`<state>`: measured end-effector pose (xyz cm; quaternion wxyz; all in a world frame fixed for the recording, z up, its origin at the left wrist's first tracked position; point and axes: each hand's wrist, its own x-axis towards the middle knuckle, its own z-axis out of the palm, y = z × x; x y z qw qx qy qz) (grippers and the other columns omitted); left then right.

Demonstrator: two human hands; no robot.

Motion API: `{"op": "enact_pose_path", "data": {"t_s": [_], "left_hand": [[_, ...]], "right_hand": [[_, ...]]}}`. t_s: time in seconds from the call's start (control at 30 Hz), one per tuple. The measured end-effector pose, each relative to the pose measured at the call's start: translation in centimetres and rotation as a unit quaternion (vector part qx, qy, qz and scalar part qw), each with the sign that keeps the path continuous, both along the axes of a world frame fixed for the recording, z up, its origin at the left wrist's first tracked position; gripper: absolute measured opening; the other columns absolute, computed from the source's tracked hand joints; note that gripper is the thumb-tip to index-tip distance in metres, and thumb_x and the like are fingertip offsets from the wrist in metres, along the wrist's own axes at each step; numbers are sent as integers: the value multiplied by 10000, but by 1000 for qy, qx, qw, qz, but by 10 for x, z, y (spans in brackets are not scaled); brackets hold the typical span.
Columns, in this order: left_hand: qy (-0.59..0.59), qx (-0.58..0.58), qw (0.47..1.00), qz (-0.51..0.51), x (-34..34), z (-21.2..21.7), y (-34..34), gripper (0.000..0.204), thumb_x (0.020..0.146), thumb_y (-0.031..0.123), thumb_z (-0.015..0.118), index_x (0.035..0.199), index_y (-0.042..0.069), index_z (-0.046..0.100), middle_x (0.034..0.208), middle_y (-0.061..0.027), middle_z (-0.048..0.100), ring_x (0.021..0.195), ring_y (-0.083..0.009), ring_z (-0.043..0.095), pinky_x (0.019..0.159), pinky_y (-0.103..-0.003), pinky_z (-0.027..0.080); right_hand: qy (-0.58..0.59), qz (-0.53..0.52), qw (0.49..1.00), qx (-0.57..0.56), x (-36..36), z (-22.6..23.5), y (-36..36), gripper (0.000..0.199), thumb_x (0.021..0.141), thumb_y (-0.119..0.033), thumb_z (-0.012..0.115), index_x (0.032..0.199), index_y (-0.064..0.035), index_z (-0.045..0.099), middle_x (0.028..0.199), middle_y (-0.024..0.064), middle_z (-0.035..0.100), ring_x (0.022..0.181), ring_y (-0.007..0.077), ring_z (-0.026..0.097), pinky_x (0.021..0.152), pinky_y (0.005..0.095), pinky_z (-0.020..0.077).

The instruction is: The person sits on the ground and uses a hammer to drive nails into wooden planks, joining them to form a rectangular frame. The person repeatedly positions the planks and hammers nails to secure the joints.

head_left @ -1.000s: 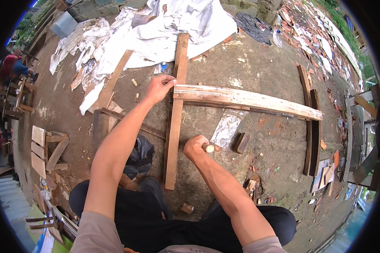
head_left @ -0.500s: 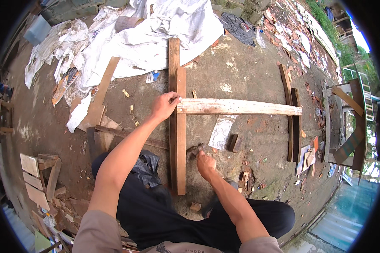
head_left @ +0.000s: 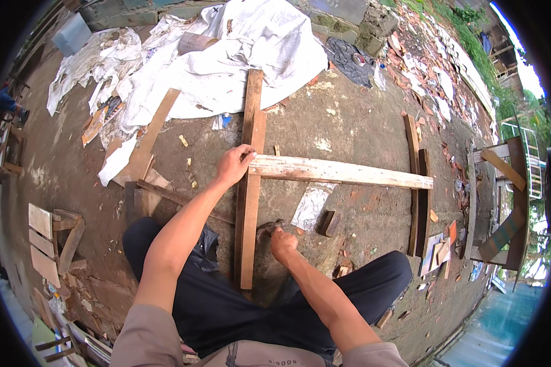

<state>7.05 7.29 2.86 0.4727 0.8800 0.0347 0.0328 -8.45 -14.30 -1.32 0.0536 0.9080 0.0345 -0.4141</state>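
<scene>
My left hand (head_left: pixel 233 165) rests at the left end of a long whitish board (head_left: pixel 343 171), its fingertips pinched together there. What sits between them, if anything, is too small to make out. That board lies across two brown timbers (head_left: pixel 251 220) placed side by side on the left. Its far end rests on another pair of dark timbers (head_left: pixel 423 202) at the right. Lower and to the right, my right hand (head_left: pixel 283 243) is closed round a hammer (head_left: pixel 266 229). The dark hammer head shows just beyond my fist, while most of the handle is hidden.
A short wood block (head_left: pixel 330 224) and a flattened whitish sheet (head_left: pixel 312 207) lie on the ground below the board. White sheeting (head_left: pixel 226 67) spreads at the back. Scrap boards (head_left: pixel 153 131) lie at left, and a wooden stand (head_left: pixel 514 202) is at right.
The view has shifted slightly, so the boards appear a little lower. My right hand has moved a bit left with the hammer. My left hand stays at the board's end.
</scene>
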Motion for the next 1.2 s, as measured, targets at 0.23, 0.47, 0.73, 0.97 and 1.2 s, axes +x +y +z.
{"op": "enact_pose_path", "data": {"t_s": [0.23, 0.47, 0.73, 0.97, 1.2], "left_hand": [[-45, 33, 998, -14, -4, 0, 3, 231, 909, 253, 688, 1051, 77, 732, 1043, -75, 717, 859, -260, 695, 751, -379, 540], [20, 28, 999, 14, -4, 16, -11, 220, 908, 226, 676, 1061, 80, 739, 1031, -71, 708, 853, -268, 679, 790, -389, 538], [-58, 25, 998, -8, -6, -1, 2, 211, 919, 221, 668, 1054, 73, 734, 1046, -70, 689, 919, -295, 674, 808, -413, 532], [-125, 20, 992, -6, -13, 2, -3, 203, 928, 216, 676, 1028, 47, 727, 1028, -82, 679, 940, -305, 669, 807, -424, 528], [-215, 50, 975, 25, -21, -7, -11, 142, 896, 147, 689, 993, 44, 705, 1010, -80, 674, 946, -307, 653, 798, -434, 536]], "right_hand": [[6, 31, 999, 37, -3, -2, -9, 318, 975, -211, 536, 1216, -11, 589, 1149, 178, 714, 1070, 309, 703, 864, 394, 568], [32, 8, 994, 105, 22, 6, -41, 445, 922, -260, 607, 1230, 57, 549, 1109, 227, 705, 1007, 329, 707, 826, 412, 563], [67, -236, 901, 358, 63, 133, -45, 484, 928, -300, 676, 1198, 57, 492, 705, 97, 567, 504, 168, 550, 487, 348, 476], [-99, -252, 850, 452, 104, 199, 4, 482, 966, -330, 629, 1274, 3, 464, 731, 59, 541, 505, 136, 538, 466, 321, 465], [-306, -115, 833, 446, 141, 187, 38, 445, 929, -274, 638, 1243, -2, 477, 875, 278, 661, 770, 445, 656, 721, 495, 496]]}}
